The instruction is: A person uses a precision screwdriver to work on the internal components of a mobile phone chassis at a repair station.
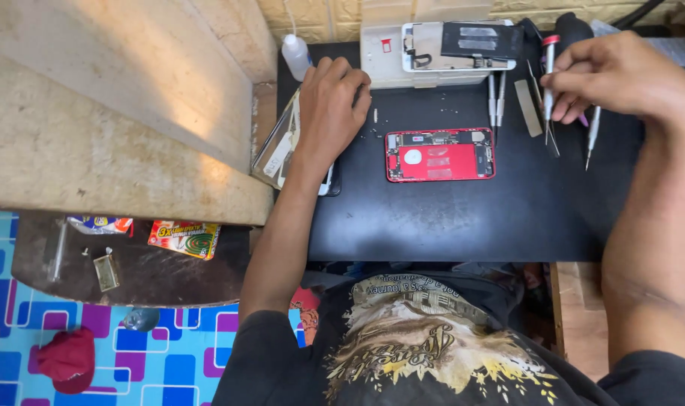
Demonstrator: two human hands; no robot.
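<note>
On the black work mat (462,218), the opened red phone (441,154) lies at centre. At nine o'clock from it the left hand (329,105) rests fingers curled, grasping nothing; at two o'clock the right hand (620,75) pinches a red-capped screwdriver (550,75).

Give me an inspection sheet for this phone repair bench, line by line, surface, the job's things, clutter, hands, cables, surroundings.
Surface: black mat, a few tiny specks near the phone.
Job's things: opened red phone lies flat mid-mat, insides showing; screwdriver in the right hand; detached screen panel under the left hand.
Clutter: white parts tray at the back, two more drivers, squeeze bottle.
Hands: left hand rests on the panel; right hand fingers pinch the screwdriver.
Cables: dark cable at top right.
Surroundings: stone slab left, patterned floor, red cloth.
</note>
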